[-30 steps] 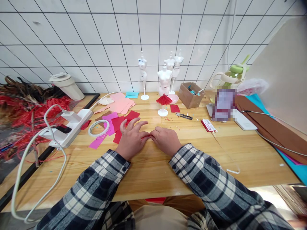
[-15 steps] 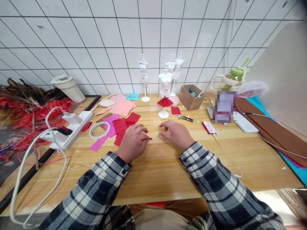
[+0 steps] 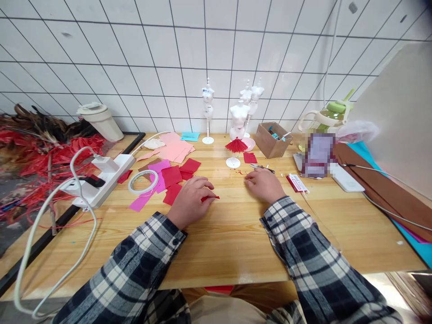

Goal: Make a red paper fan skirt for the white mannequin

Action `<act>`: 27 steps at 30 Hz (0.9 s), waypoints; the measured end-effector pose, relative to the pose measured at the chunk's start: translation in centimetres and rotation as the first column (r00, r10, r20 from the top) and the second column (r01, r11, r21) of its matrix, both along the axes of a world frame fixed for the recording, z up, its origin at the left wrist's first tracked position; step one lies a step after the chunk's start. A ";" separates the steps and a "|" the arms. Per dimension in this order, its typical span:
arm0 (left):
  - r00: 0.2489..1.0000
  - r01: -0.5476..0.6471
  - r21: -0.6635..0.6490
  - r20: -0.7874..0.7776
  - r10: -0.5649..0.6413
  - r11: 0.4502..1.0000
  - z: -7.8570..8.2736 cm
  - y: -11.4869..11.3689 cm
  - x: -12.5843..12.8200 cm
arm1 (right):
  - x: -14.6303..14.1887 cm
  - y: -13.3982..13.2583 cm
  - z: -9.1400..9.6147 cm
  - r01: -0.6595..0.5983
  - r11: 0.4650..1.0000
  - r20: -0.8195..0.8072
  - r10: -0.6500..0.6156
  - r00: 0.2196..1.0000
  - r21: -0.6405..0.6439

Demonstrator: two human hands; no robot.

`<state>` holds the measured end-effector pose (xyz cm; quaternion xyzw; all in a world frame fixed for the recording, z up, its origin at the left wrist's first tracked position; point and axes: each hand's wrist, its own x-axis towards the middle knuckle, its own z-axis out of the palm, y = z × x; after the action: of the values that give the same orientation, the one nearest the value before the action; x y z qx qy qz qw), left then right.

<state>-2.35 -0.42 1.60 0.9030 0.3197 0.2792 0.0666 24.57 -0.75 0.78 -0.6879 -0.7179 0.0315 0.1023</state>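
Observation:
A small folded piece of red paper [image 3: 212,197] sticks out between the thumb and fingers of my left hand [image 3: 189,201], which is closed on it above the table. My right hand [image 3: 265,185] is low over the wood, its fingers loosely bent and slightly apart, with nothing seen in them. Just behind it lie the thread snips [image 3: 262,168], partly covered by the hand. Red paper pieces [image 3: 171,176] and magenta paper [image 3: 141,201] lie beside my left hand, with a roll of white tape [image 3: 131,184] on the magenta.
A white mannequin [image 3: 239,118] wears a pleated red skirt [image 3: 236,145]; other small mannequins stand behind. A brown box [image 3: 272,143], a red-and-white packet [image 3: 297,183] and a phone [image 3: 319,154] are to the right. A power strip [image 3: 108,182] with cables lies left.
My right hand has moved right and away from my left hand, towards the snips. My left hand keeps the folded red paper, more of which now shows. The view has shifted slightly.

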 end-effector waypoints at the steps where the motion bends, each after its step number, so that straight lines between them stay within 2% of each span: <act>1: 1.000 0.003 -0.010 0.010 -0.003 1.000 0.0 0.0 0.1 | -0.1 0.0 0.0 0.012 1.000 0.002 -0.012 1.000 -0.008; 7: 0.993 0.032 -0.099 0.113 -0.021 0.995 -0.3 -0.1 0.2 | 0.2 0.2 -0.1 0.018 0.999 -0.012 -0.019 1.000 -0.030; 9: 0.990 -0.004 -0.168 0.136 0.027 0.986 -0.2 -0.1 0.2 | 0.2 0.2 0.2 0.038 0.997 -0.092 -0.032 0.995 0.061; 11: 0.979 -0.086 -0.257 0.155 0.129 0.963 -0.1 -0.2 0.3 | -0.5 0.0 0.6 0.099 0.976 -0.291 -0.038 0.956 0.195; 12: 0.967 -0.134 -0.308 0.166 0.192 0.942 0.0 -0.3 0.3 | -1.2 -0.2 0.8 0.133 0.964 -0.431 -0.021 0.902 0.230; 13: 0.949 -0.176 -0.362 0.184 0.255 0.915 0.0 -0.3 0.4 | -2.1 -0.5 1.0 0.146 0.965 -0.582 0.009 0.813 0.219; 15: 0.905 -0.206 -0.484 0.237 0.354 0.850 0.0 -0.3 0.6 | -4.3 -1.4 1.2 0.036 0.999 -0.845 0.011 0.534 0.036; 17: 0.860 -0.164 -0.595 0.304 0.409 0.787 -0.1 -0.2 0.8 | -6.7 -2.4 1.2 -0.141 0.985 -0.957 -0.051 0.286 -0.094; 19: 0.830 -0.102 -0.660 0.356 0.430 0.744 -0.3 -0.1 1.0 | -8.7 -3.2 1.0 -0.237 0.960 -0.985 -0.125 0.118 -0.150; 21: 0.812 -0.073 -0.682 0.382 0.440 0.727 -0.4 -0.1 1.1 | -9.9 -3.7 0.7 -0.241 0.951 -0.981 -0.190 0.044 -0.195; 27: 0.811 -0.082 -0.671 0.385 0.441 0.737 -0.1 -0.7 1.6 | -10.6 -3.4 -0.3 -0.067 0.965 -0.963 -0.260 -0.073 -0.255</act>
<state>-0.77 -1.16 1.47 0.6608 0.4921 0.3969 0.4046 14.01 -4.20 0.44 -0.5018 -0.3546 0.5958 0.5172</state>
